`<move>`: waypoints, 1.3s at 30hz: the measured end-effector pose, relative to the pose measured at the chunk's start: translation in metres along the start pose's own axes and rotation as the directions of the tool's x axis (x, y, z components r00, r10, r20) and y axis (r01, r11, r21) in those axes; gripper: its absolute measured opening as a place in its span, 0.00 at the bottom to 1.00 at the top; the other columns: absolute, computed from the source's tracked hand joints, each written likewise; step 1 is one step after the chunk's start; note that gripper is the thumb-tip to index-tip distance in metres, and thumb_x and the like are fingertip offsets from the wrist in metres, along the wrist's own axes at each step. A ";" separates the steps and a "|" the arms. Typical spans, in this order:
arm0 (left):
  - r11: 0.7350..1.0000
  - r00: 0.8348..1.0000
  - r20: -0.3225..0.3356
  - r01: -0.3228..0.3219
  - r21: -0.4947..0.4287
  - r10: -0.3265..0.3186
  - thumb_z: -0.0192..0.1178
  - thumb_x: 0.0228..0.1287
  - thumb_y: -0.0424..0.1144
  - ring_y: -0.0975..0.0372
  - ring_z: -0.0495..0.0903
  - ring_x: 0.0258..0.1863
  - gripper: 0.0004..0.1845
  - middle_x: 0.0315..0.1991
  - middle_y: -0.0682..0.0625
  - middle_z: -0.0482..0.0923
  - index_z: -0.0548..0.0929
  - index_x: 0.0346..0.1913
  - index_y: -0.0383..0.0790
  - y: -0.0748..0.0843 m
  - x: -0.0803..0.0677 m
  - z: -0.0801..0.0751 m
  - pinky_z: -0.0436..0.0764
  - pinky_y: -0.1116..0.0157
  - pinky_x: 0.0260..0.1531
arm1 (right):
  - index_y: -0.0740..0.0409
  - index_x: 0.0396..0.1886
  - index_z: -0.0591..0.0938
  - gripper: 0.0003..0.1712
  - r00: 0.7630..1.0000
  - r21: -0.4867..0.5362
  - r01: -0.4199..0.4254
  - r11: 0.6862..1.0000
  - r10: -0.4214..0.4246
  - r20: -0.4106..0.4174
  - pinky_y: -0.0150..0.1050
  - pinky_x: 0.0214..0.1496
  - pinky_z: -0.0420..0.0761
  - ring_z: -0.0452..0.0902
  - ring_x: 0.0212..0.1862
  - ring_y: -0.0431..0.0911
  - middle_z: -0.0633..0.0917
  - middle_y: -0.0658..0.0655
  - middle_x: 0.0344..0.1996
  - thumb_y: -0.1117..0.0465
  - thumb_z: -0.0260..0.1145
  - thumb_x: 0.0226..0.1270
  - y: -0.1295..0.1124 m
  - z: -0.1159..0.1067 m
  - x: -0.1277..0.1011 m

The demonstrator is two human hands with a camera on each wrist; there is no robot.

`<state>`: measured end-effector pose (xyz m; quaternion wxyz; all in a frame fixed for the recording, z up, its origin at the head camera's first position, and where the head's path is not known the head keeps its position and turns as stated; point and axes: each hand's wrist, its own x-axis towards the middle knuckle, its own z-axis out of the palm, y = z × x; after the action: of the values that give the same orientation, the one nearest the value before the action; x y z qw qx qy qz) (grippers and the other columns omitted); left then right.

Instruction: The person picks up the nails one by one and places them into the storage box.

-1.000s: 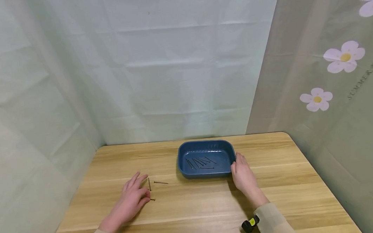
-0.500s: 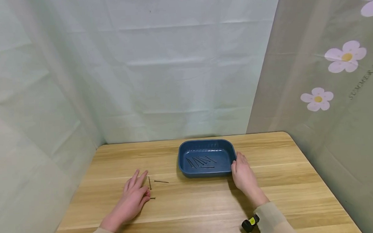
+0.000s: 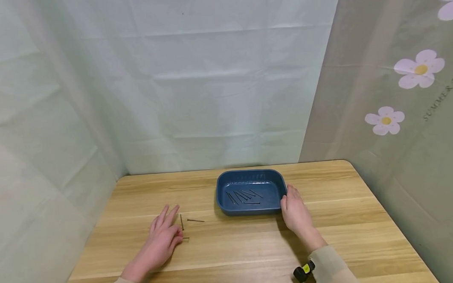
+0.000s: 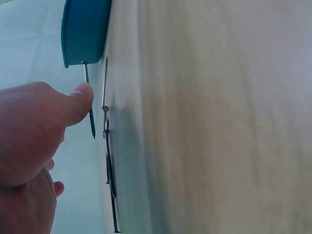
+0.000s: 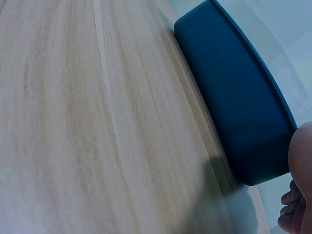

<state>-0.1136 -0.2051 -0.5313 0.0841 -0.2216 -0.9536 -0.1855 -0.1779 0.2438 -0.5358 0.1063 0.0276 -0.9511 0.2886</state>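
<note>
- Nail [image 4: 91, 119] in L hand [image 3: 161, 241], left of tray [image 3: 249, 213]: moved slightly fwd, nearer tray's front-edge line.
- L fingers [image 3: 172, 215]: slightly farther fwd, same side.

With 12 o'clock at the far edge, loose nails [image 3: 195, 220] lie just beside the left hand [image 3: 161, 241] at its 2 o'clock, a low obstacle on the direct line to the blue tray [image 3: 249, 212]; bare tabletop [image 3: 232, 252] leaves a way round at 4 o'clock. Raised walls bar sideways entry to the tray, while its top is free from above. The right hand [image 3: 296, 212] blocks its 4 o'clock corner, and hanging cloth [image 3: 216, 95] limits reach at 12 o'clock.
</note>
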 end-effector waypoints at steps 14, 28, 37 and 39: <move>0.995 0.978 -0.199 -0.073 -0.065 0.059 0.73 0.66 0.29 0.34 0.52 0.81 0.14 0.80 0.35 0.64 0.80 0.34 0.51 0.035 0.029 0.000 0.59 0.27 0.68 | 0.83 0.78 0.60 0.33 0.999 -0.007 -0.024 1.000 0.025 0.041 0.62 0.82 0.60 0.60 0.79 0.71 0.65 0.79 0.77 0.60 0.46 0.86 0.000 0.000 0.003; 0.987 0.977 -0.206 -0.090 -0.134 0.062 0.72 0.68 0.30 0.34 0.51 0.82 0.12 0.79 0.34 0.65 0.80 0.34 0.48 0.083 0.076 0.008 0.57 0.28 0.71 | 0.82 0.78 0.59 0.33 0.999 0.007 -0.027 1.000 0.026 0.048 0.60 0.82 0.58 0.59 0.80 0.70 0.65 0.79 0.77 0.60 0.45 0.87 0.002 0.000 0.003; 0.988 0.983 -0.156 -0.113 -0.107 0.096 0.70 0.72 0.36 0.38 0.49 0.83 0.09 0.80 0.35 0.63 0.81 0.35 0.49 0.109 0.112 0.016 0.57 0.30 0.73 | 0.83 0.78 0.60 0.33 0.999 -0.003 -0.018 1.000 0.018 0.043 0.61 0.82 0.59 0.60 0.79 0.70 0.66 0.79 0.77 0.60 0.46 0.86 0.001 -0.002 0.003; 0.989 0.986 -0.139 -0.108 -0.099 0.094 0.70 0.72 0.37 0.38 0.50 0.83 0.09 0.80 0.37 0.64 0.81 0.35 0.50 0.112 0.118 0.019 0.58 0.30 0.74 | 0.82 0.78 0.60 0.34 0.998 -0.002 -0.024 1.000 0.024 0.054 0.61 0.82 0.58 0.59 0.80 0.70 0.65 0.78 0.77 0.59 0.45 0.87 0.001 -0.002 0.003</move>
<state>-0.1687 -0.0578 -0.4848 0.1452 -0.2610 -0.9222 -0.2456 -0.1810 0.2459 -0.5337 0.0773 0.0238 -0.9541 0.2882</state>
